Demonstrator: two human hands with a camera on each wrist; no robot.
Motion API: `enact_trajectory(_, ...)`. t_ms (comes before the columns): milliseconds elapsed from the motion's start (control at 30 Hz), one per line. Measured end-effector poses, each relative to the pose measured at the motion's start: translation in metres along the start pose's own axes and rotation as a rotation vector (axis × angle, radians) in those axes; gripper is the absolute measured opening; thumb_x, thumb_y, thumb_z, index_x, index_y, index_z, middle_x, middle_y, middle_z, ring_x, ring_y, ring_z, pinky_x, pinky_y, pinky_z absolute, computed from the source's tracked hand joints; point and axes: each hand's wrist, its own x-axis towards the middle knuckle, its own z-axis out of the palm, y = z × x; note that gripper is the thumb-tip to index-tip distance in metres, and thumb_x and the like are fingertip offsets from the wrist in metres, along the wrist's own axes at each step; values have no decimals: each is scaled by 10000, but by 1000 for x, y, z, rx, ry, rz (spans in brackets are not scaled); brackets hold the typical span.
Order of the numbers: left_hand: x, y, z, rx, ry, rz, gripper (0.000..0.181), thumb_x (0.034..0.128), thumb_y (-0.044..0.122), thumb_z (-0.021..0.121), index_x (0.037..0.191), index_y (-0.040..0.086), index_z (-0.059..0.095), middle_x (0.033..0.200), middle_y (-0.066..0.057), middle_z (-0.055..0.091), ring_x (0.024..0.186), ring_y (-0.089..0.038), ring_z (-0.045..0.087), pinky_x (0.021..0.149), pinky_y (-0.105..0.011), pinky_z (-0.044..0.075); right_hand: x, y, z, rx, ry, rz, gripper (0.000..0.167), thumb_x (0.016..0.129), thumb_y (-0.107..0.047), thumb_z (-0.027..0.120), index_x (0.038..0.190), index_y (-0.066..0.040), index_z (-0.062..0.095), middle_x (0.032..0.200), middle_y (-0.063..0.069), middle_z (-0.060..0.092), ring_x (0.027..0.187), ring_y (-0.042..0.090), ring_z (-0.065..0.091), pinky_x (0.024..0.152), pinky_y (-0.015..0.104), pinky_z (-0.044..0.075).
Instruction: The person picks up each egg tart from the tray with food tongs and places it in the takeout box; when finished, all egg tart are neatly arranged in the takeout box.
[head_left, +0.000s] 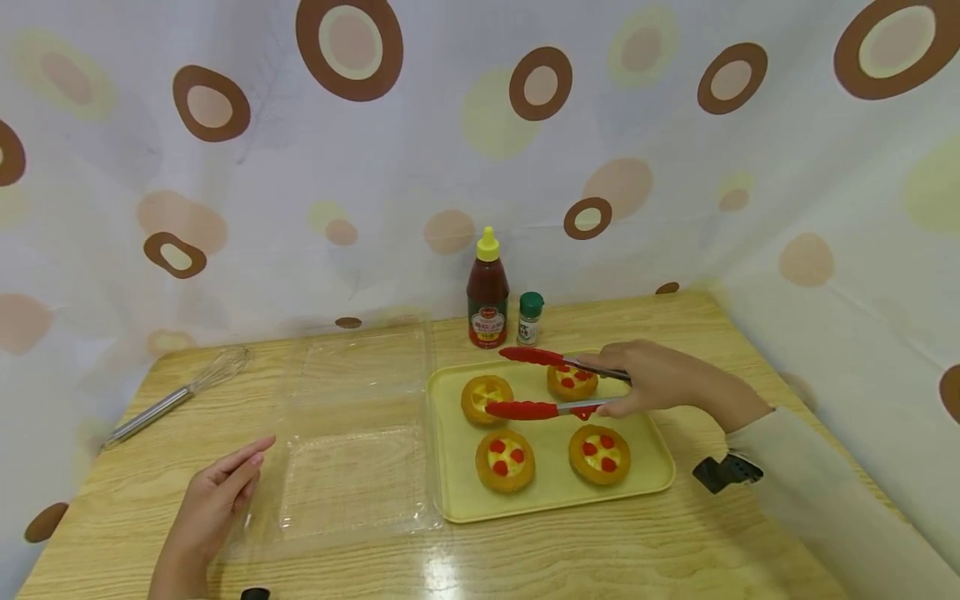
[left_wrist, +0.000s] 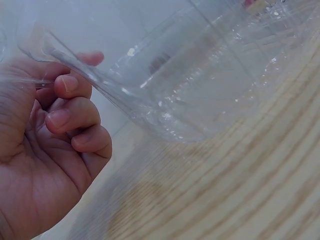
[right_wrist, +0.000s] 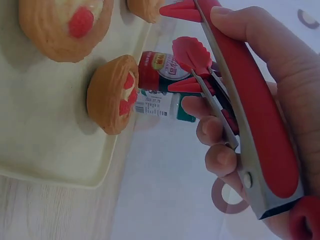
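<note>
My right hand (head_left: 648, 375) grips red-tipped metal tongs (right_wrist: 250, 100), their arms spread apart above the tray. One red tip overlaps the upper left tart (head_left: 480, 392) in the head view; nothing is between the tips. More tarts with red pieces on a pale filling, such as the front right tart (head_left: 600, 455), lie on the pale yellow tray (head_left: 555, 505). At the left, my left hand (head_left: 213, 500) holds the edge of a clear plastic box (head_left: 352, 483), its fingers curled in the left wrist view (left_wrist: 60, 130). The box's lid (head_left: 360, 362) lies folded back.
A ketchup bottle (head_left: 487, 300) with a yellow cap and a small green-capped seasoning jar (head_left: 529, 321) stand behind the tray. A whisk (head_left: 176, 398) lies at the table's left. Patterned cloth (head_left: 405, 167) hangs behind the wooden table (head_left: 570, 550).
</note>
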Motion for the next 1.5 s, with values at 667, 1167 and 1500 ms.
enact_trajectory(667,1,-1,1,-8,-6,4,326,993,59,480,1124,247,711,640,78,440,586,-212,212,516,-346,156,52,-10,-25,74,-287,8,654,825,-354,699,1336,12,521,1069,139,651,750,130,512,654,285,432)
enact_trajectory(1167,0,0,0,4,-2,9,327,995,56,473,1128,241,708,640,70,434,583,-210,225,521,-350,164,55,-10,-18,101,-328,56,641,818,-306,703,1341,11,514,809,21,650,535,67,348,561,229,365)
enact_trajectory(1500,1,-1,1,-1,-2,13,335,993,45,473,1121,244,710,643,76,442,580,-205,227,520,-343,164,47,-9,-12,132,-280,30,594,833,-274,704,1308,41,538,743,-2,655,442,42,307,512,206,364)
